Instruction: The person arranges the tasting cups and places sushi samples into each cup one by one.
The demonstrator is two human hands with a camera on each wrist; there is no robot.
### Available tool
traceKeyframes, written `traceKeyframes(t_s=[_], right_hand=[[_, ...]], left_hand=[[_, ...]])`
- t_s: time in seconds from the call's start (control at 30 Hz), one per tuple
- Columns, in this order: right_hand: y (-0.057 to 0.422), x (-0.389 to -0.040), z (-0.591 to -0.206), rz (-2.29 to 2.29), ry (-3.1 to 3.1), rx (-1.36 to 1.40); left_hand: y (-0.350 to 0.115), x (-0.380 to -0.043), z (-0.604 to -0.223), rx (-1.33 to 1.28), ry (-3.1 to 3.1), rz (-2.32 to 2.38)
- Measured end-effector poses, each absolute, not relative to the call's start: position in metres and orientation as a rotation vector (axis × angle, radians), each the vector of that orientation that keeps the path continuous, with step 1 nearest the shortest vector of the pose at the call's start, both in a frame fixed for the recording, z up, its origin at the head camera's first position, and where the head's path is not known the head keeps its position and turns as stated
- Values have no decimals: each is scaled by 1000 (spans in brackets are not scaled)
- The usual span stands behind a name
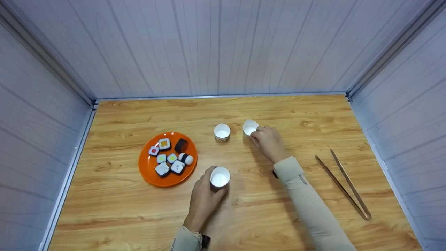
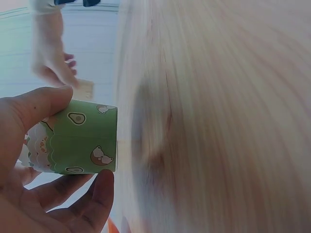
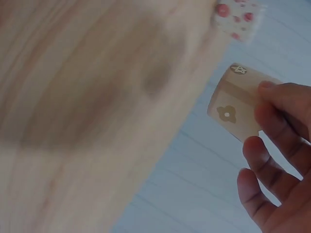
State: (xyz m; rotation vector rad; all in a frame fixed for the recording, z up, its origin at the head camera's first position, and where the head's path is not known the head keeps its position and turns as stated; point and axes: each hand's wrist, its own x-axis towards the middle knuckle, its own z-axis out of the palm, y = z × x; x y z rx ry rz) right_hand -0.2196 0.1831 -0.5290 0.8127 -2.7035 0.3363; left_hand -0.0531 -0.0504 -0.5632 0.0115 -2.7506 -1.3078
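Near the middle of the table my left hand [image 1: 204,195] grips a paper baking cup [image 1: 220,177], its white inside facing up. In the left wrist view that green cup [image 2: 85,138] shows avocado prints and a scalloped pale band, with thumb and fingers around its side. Farther back, my right hand [image 1: 268,141] pinches the rim of a second baking cup [image 1: 250,127]. The right wrist view shows this beige cup [image 3: 238,102] with brown flower and star prints, squeezed between thumb and forefinger. A third cup [image 1: 222,132] stands upright to its left; red prints cover that cup [image 3: 238,18].
On the left, an orange plate [image 1: 148,176] bears several toy sushi pieces, among them a white-topped one [image 1: 162,169]. Metal tongs [image 1: 348,188] lie spread on the right side of the wooden table [image 1: 115,216]. Pale panel walls [image 1: 223,48] enclose the back and sides.
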Motion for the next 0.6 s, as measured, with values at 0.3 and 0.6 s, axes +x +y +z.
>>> traceKeyframes(t_s=[0.3,0.6], right_hand=[[169,-238,-547,231,-2869,732],[168,-234,-551,264,-2840,681]], left_hand=[[-51,-54,-562,65,-2776,-1338],[-53,-55,-561,61,-2775,-1320]])
